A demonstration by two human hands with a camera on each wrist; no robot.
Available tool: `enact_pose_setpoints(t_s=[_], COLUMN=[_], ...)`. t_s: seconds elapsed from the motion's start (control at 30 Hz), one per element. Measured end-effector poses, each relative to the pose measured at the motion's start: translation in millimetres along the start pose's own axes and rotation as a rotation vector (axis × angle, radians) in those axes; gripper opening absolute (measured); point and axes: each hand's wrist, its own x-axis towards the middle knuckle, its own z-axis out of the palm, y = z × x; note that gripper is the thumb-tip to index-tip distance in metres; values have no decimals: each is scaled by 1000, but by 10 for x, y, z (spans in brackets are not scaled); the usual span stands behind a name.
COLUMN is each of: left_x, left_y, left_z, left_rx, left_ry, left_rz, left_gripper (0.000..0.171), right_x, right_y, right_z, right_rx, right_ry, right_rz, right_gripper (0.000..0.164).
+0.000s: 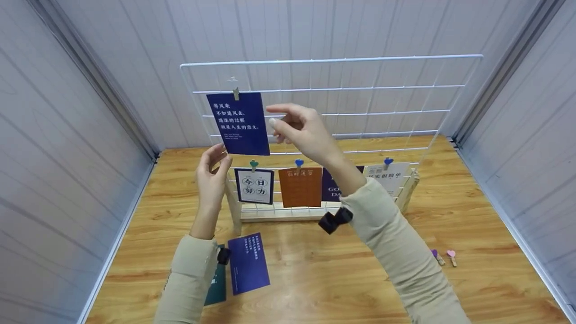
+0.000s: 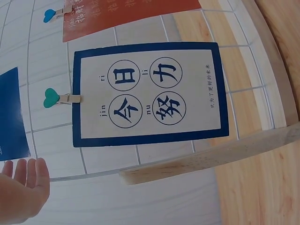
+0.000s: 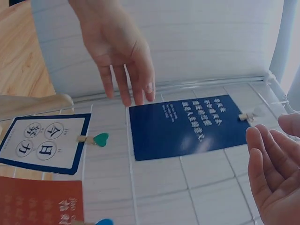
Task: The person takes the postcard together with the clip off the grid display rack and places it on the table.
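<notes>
A navy card [image 1: 243,145] with white writing hangs at the upper left of a white wire grid [image 1: 330,60], under a small clothespin [image 1: 236,93] at its top edge. My left hand [image 1: 211,175] is by the card's lower left corner, fingers loosely bent; whether they touch it I cannot tell. Beside the card's right edge my right hand [image 1: 306,130] hovers with thumb and forefinger apart and nothing between them. In the right wrist view, the left hand [image 3: 122,51] has its fingertips close to the card's bottom edge [image 3: 133,136].
Lower on the grid hang a blue-bordered white card [image 1: 255,186], an orange card [image 1: 300,189], a dark card [image 1: 330,191] and a pale card [image 1: 391,177]. A wooden base [image 1: 279,217] supports it. A purple-blue card [image 1: 249,265], a teal card [image 1: 217,288] and heart clothespins [image 1: 452,257] lie on the wooden surface.
</notes>
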Motion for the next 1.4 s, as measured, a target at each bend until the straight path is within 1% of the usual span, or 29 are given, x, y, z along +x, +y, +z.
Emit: enact_pose_setpoints(t_s=[0.13,0.27,0.37,0.5,0.6,0.73,0.97,1.07,1.17,1.3,1.4], left_x=[13,22,25,28,31,42,62,69,123,195,198], left_y=[-7,-10,-6,-4,-9,-14,-2,11,-90,-225,-219], left_z=[3,16,36,53,56,62,83,85,87,103,119], left_rx=[0,8,13,11,12,8,-10,-6,-15,-3,22], left_ry=[9,12,8,6,6,5,9,12,39,86,92], left_rz=[-9,-12,-10,-6,-8,-17,-26,-29,-34,-25,1], left_gripper=[32,32,32,32,32,32,32,31,29,20,13], right_x=[110,210,305,416,448,465,521,540,547,558,571], right_y=[-116,-161,-63,128,180,188,181,185,187,169,144], right_z=[89,161,210,278,320,357,372,374,377,387,391], right_rx=[-58,-78,-59,-37,-48,-67,-34,-19,-23,-49,-69], right_ry=[-5,-11,-35,-104,-142,-163,-159,-140,-109,-83,-71], right_rz=[12,36,58,105,141,160,187,198,207,222,219], right_gripper=[34,38,42,54,62,67,69,68,66,65,64])
